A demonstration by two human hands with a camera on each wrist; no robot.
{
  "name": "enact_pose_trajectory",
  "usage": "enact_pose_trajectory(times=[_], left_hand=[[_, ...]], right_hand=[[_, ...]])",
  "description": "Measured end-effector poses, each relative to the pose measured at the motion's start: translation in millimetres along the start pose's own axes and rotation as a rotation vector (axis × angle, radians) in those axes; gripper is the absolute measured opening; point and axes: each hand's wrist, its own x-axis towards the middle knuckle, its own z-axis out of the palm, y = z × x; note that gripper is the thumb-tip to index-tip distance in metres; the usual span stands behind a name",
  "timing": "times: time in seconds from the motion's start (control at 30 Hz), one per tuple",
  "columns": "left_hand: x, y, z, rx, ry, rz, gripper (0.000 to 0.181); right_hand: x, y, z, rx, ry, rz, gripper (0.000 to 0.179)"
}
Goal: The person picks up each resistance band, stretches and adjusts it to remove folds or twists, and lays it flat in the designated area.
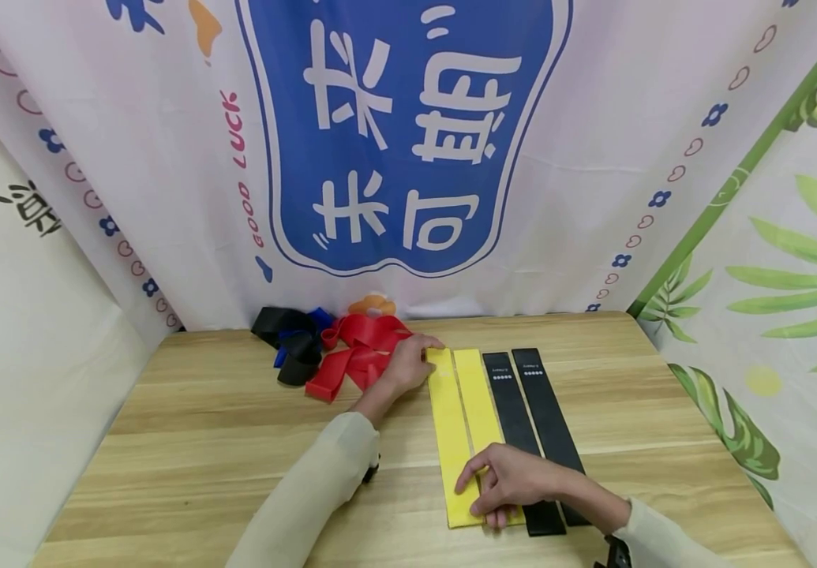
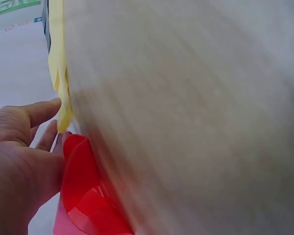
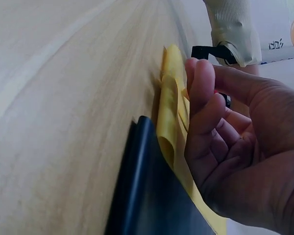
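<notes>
Two hands at opposite ends of one yellow band

From where I stand, the left hand (image 1: 408,363) has its thumb and forefinger parted at the far corner of the leftmost yellow resistance band (image 1: 454,426); I see no firm pinch there. The right hand (image 1: 522,477) comes in from the right at the near end, forefinger and thumb spread over that band, the other fingers loosely bent; I cannot tell how hard they press, if at all.

The band lies flat between the two hands, its long axis running away from the person, the far end leaning slightly left. So the left hand is nearer the far end, the right hand nearer the close one.

Just right of it lies a second yellow band (image 1: 479,394), nearly parallel, partly under the right hand, then two black bands (image 1: 515,410). Crumpled red bands (image 1: 365,347) crowd the left hand on its outer side, with a black and blue heap (image 1: 301,355) beyond.

The roomiest stretches of the wooden tabletop (image 1: 237,442) are left of the left forearm and right of the black bands; the back edge, by the printed curtain (image 1: 564,237), is close to the far ends.
</notes>
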Motion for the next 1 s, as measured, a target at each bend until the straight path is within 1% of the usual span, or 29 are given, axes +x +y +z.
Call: enact_pose_trajectory(times=[0.13, 0.27, 0.4, 0.47, 0.53, 0.63, 0.73, 0.87, 0.93, 1.0], left_hand=[[-2.0, 6.3, -3.8, -0.015, -0.008, 0.006, 0.040], [-6.6, 14.4, -11.3, -0.079, -0.015, -0.002, 0.039], [-13.2, 19.9, -22.1, -0.158, -0.018, -0.012, 0.039], [-17.9, 21.1, -28.4, -0.181, -0.017, -0.019, 0.040], [-22.8, 21.7, -35.1, -0.197, -0.010, -0.009, 0.039], [-30.1, 21.9, -45.2, -0.178, 0.018, 0.016, 0.036], [-37.1, 19.4, -54.4, -0.137, 0.045, 0.025, 0.034], [-48.6, 15.1, -67.6, -0.084, 0.062, -0.035, 0.035], [-55.3, 12.8, -74.9, -0.072, 0.071, -0.065, 0.034], [-62.8, 11.1, -83.0, -0.071, 0.080, -0.077, 0.033]], right_hand=[[0.7, -1, -2, -0.014, 0.007, 0.004, 0.020], [3.4, -1, -5, -0.028, 0.023, -0.019, 0.017], [7.3, -2, -9, -0.054, 0.037, -0.039, 0.015], [9.7, -2, -12, -0.065, 0.044, -0.044, 0.015], [12.1, -3, -14, -0.078, 0.057, -0.053, 0.015], [15.5, -5, -17, -0.095, 0.085, -0.072, 0.016], [19.2, -7, -20, -0.113, 0.112, -0.094, 0.018], [26.0, -11, -25, -0.138, 0.138, -0.111, 0.019], [29.9, -14, -28, -0.152, 0.153, -0.123, 0.020], [33.9, -17, -30, -0.169, 0.168, -0.133, 0.021]])
